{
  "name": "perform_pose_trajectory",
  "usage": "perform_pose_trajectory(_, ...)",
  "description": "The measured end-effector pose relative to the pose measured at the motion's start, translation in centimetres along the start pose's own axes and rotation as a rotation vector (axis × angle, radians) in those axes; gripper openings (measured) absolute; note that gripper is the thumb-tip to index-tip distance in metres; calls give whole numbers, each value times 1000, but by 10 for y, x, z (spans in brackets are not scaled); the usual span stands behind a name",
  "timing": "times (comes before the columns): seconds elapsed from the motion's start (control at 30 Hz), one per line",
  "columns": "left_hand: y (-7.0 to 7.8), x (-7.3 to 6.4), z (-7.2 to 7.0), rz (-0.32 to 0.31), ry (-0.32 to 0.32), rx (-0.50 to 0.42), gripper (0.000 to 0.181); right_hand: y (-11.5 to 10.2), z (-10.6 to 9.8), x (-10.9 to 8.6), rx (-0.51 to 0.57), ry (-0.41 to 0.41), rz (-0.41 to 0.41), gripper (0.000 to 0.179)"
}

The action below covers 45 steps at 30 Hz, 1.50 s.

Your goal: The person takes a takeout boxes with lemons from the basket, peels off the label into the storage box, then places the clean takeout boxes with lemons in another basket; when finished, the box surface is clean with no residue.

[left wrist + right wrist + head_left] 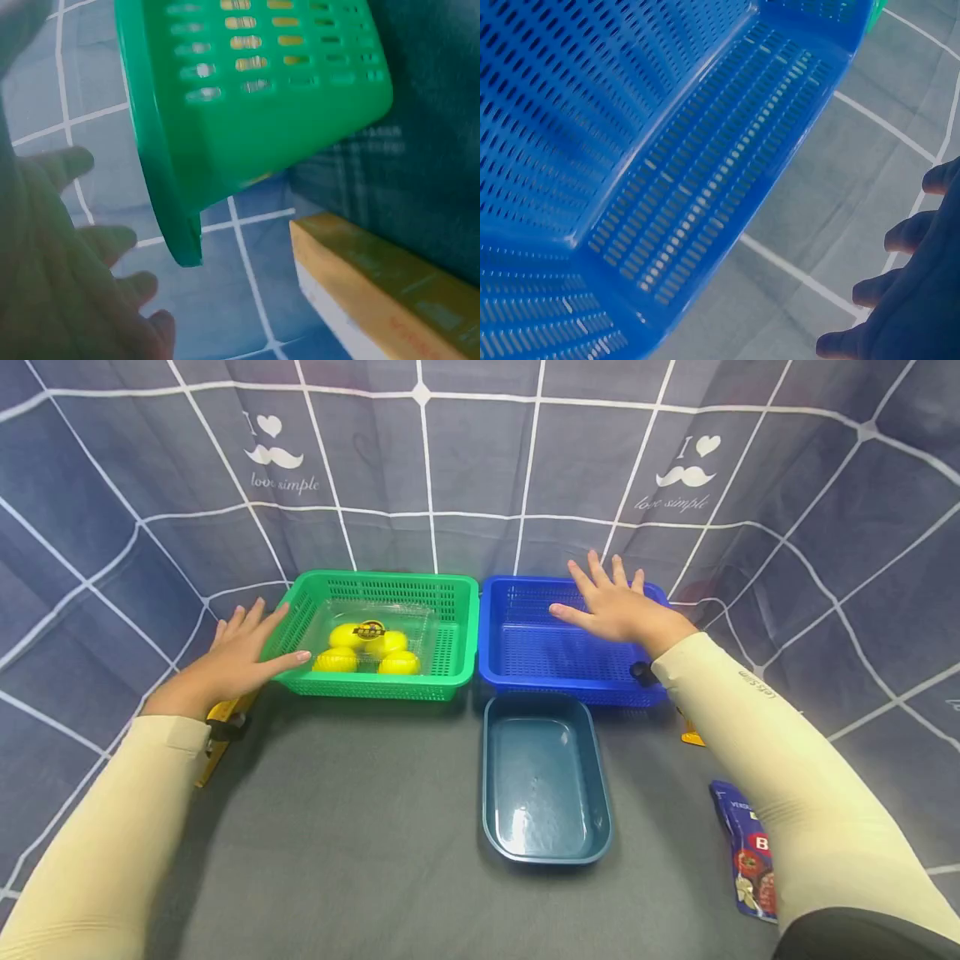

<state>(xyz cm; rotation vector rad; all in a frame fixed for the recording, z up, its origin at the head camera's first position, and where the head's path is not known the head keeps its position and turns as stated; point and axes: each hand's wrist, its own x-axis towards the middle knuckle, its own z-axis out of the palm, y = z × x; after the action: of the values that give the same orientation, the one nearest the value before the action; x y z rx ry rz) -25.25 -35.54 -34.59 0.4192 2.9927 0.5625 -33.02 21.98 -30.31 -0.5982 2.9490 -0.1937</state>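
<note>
Item: left hand (228,660), fingers spread and grasping nothing, at the left rim of a green slotted plastic basket (375,687); whether the thumb touches that rim I cannot tell.

Item: right hand (615,606), fingers fanned out, holding nothing, above the rear right of a blue slotted plastic basket (555,681), partly covering it from my view.

Position: the two baskets stand side by side at the back of the dark grey table surface (360,827).

Contents, green: one clear plastic container (397,617) with a black-and-yellow label, four rounded yellow objects (336,660) showing inside.

In front of the blue: one deep teal rectangular tray (543,785), at its near wall.

Far left: one orange-yellow box (390,292), near the green basket, partly behind the left wrist.

Right: one purple-blue printed pouch (750,860), overlapped by the cream right sleeve (780,777).

Backdrop: grey-blue cloth (480,460), white grid lines.
</note>
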Motion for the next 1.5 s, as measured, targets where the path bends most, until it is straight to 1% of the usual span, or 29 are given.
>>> perform_pose_trajectory(0.13,-2,-11,8,-54,-9,-62,96,-6,2,8,14,-9,-9,103)
perform_pose_trajectory(0.23,-4,-17,14,-76,-11,-114,96,-10,4,13,19,-17,-14,103)
perform_pose_trajectory(0.3,-6,-21,20,-88,3,-154,94,-14,5,17,25,-23,-23,103)
perform_pose_trajectory(0.4,-9,-25,29,-105,61,-189,96,-20,7,22,40,-29,-39,103)
perform_pose_trajectory(0.5,-11,-26,39,-118,129,-217,99,-26,9,27,45,-28,-48,103)
perform_pose_trajectory(0.63,-8,-24,49,-117,212,-279,102,-32,12,35,52,-42,-48,103)
perform_pose_trajectory(0.8,-4,-23,57,-155,323,-373,101,-46,13,46,69,-56,-63,104)
perform_pose_trajectory(0.93,-1,-23,64,-222,391,-496,98,-62,13,56,79,-64,-95,103)
perform_pose_trajectory(1.1,3,-29,74,-354,452,-644,103,-84,18,67,88,-84,-128,102)
perform_pose_trajectory(1.17,3,-30,78,-381,482,-695,105,-93,21,72,89,-89,-137,103)
perform_pose_trajectory(1.3,4,-27,85,-408,553,-788,102,-110,26,80,88,-97,-164,104)
perform_pose_trajectory(1.4,9,-24,88,-406,605,-897,99,-123,27,85,94,-102,-188,104)
perform_pose_trajectory(1.5,15,-21,88,-385,630,-1009,98,-136,28,88,95,-106,-217,104)
